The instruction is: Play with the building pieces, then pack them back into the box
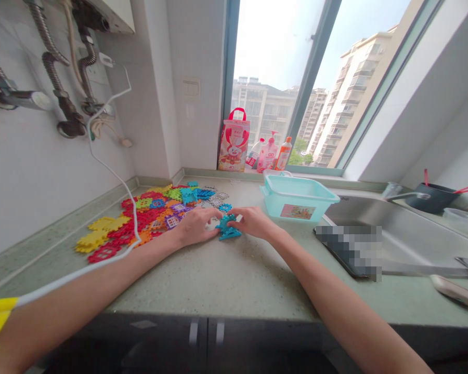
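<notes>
Between my two hands, low over the counter, is a small structure of blue interlocking plastic building pieces (229,227). My left hand (198,225) grips its left side with bent fingers. From the right, my right hand (252,222) pinches its upper part between thumb and fingers. Part of the structure is hidden by my fingertips. Just behind it lies a loose blue piece (225,207). A spread-out pile of flat toothed pieces in red (119,240), yellow (95,240), purple (172,222), green and other colours lies beyond and left of my left hand.
A turquoise plastic tub (300,195) stands right of my hands, beside the steel sink (405,244). A dark flat object (343,252), partly pixelated, lies at the sink's edge. A white cable (120,179) hangs across the left side. Bottles (268,155) and a pink bag (234,145) line the windowsill.
</notes>
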Available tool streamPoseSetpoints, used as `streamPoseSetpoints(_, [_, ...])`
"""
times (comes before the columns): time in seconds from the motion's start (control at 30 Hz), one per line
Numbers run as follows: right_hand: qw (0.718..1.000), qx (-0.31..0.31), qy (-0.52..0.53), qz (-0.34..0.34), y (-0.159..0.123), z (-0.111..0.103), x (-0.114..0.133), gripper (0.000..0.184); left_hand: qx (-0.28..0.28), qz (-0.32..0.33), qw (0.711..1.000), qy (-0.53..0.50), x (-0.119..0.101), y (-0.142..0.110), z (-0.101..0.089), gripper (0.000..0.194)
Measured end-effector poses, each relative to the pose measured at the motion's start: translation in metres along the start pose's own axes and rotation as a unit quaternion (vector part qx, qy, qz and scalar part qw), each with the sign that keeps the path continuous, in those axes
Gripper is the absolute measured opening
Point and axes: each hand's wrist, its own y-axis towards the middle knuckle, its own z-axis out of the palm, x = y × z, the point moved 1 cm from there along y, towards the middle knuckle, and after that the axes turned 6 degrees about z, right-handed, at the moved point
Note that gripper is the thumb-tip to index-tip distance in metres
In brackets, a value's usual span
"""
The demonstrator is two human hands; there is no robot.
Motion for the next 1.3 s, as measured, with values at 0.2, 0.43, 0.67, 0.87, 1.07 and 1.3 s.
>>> streamPoseSetpoints(0.2, [1.000,0.018,-0.002,-0.007,-0.002,-0.005,0.006,0.035,0.006,-0.020,0.999,-0.026,0.001,-0.001,-0.002,0.040])
streamPoseSetpoints(0.43, [1.000,0.015,-0.007,0.009,-0.002,-0.003,0.006,0.035,0.009,-0.001,0.999,0.034,0.006,0.000,-0.009,0.047])
streamPoseSetpoints(0.67, [0.999,0.009,-0.026,0.023,0.000,0.000,0.004,0.033,-0.043,-0.151,0.975,0.157,0.059,0.002,-0.055,0.031])
streamPoseSetpoints(0.87, [1.000,0.001,-0.008,-0.008,0.000,-0.003,0.007,0.042,0.017,-0.298,0.944,0.139,0.130,0.009,-0.086,0.041])
streamPoseSetpoints(1.07, [0.999,-0.039,-0.007,-0.002,0.001,-0.006,-0.001,0.043,0.113,-0.335,0.929,0.113,0.177,0.041,-0.081,0.043])
streamPoseSetpoints(1.3, [0.998,-0.056,0.009,0.030,0.005,-0.004,-0.012,0.040,0.150,-0.358,0.920,0.051,0.204,0.070,-0.091,0.045])
